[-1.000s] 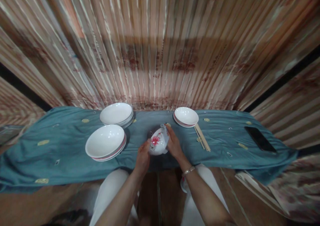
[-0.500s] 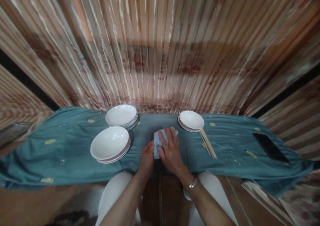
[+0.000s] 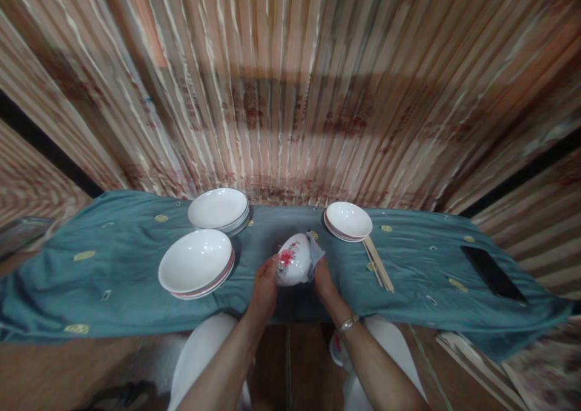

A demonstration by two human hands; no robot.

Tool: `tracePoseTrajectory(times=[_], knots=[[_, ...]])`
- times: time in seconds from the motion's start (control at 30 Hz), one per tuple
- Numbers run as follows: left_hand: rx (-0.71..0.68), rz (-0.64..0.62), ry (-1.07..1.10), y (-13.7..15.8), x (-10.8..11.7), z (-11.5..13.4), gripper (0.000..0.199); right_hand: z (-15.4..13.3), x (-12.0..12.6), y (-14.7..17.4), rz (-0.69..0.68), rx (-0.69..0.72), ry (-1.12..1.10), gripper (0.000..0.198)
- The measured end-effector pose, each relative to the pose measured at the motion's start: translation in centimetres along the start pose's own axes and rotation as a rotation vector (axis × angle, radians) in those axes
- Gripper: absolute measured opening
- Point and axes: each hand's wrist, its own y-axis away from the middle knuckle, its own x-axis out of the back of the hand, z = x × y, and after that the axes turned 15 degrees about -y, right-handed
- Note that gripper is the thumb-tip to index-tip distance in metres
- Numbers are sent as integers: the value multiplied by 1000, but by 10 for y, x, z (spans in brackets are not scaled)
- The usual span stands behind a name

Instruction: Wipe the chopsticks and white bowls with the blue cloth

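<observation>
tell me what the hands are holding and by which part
A bowl: the left hand grips its left side, and the right hand holds a cloth against its right side.

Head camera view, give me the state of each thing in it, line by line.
Flowered bowl: tipped over, held, patterned outside showing.
Cloth: crumpled, against the bowl.
Left hand: gripping the bowl.
Right hand: holding the cloth.
Large bowls: stacked, upright.
Plates: stacked.
Small bowls: stacked, upright.
Chopsticks: lying flat.
Phone: flat, dark.
Tablecloth: spread, wrinkled.
</observation>
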Motion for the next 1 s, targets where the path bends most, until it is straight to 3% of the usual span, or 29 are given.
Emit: tracePoseTrajectory(times=[0.13, 0.47, 0.67, 0.83, 1.0], knots=[[-5, -59, 54, -4, 4, 1, 33, 5, -11, 3, 69, -154, -164, 64], [105, -68, 190, -11, 3, 9, 33, 1, -27, 22, 158, -149, -124, 66], [84, -92, 166, -19, 4, 8, 31, -3, -39, 43, 111, -160, -44, 70], [91, -13, 271, -26, 2, 8, 26, -4, -50, 63, 55, -162, 60, 75], [158, 16, 349, -27, -1, 14, 31, -4, -51, 74, -42, -27, 198, 72]])
